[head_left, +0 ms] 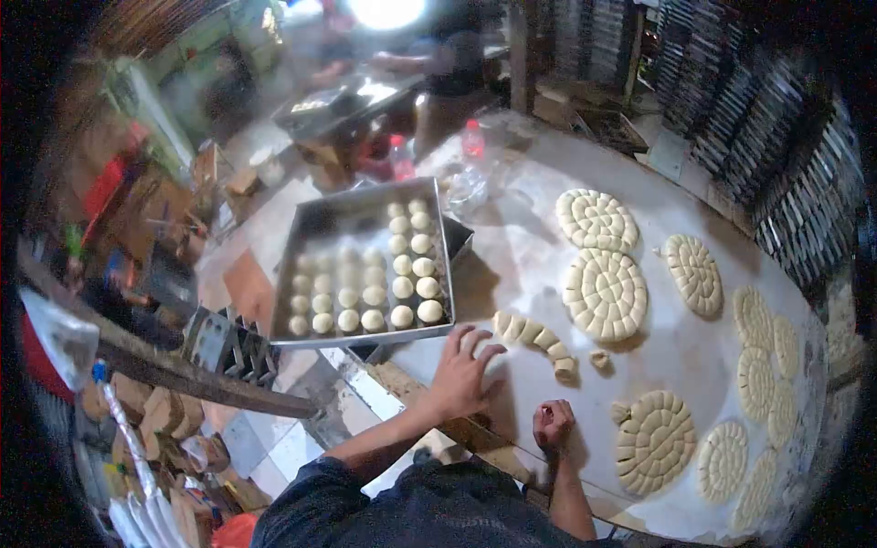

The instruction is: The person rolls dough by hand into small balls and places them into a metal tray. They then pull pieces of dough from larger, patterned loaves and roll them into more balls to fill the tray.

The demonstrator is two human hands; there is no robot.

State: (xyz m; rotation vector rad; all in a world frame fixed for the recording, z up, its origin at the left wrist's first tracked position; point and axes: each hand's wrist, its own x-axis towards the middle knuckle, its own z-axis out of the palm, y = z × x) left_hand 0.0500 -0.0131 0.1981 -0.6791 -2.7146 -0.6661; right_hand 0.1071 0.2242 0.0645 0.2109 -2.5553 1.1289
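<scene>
Our left hand (464, 374) is spread just beside the near right corner of the tray (388, 337) of dough balls (373, 320). Our right hand (554, 425) is curled; we cannot tell whether it pinches anything. On the table (681, 365), the cut dough strip (533, 335) lies just beyond both hands, a loose dough piece (599, 360) near its end.

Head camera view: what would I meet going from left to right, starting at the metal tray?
Metal tray → left hand → right hand → small dough lump → large cut dough round → smaller dough round.
</scene>
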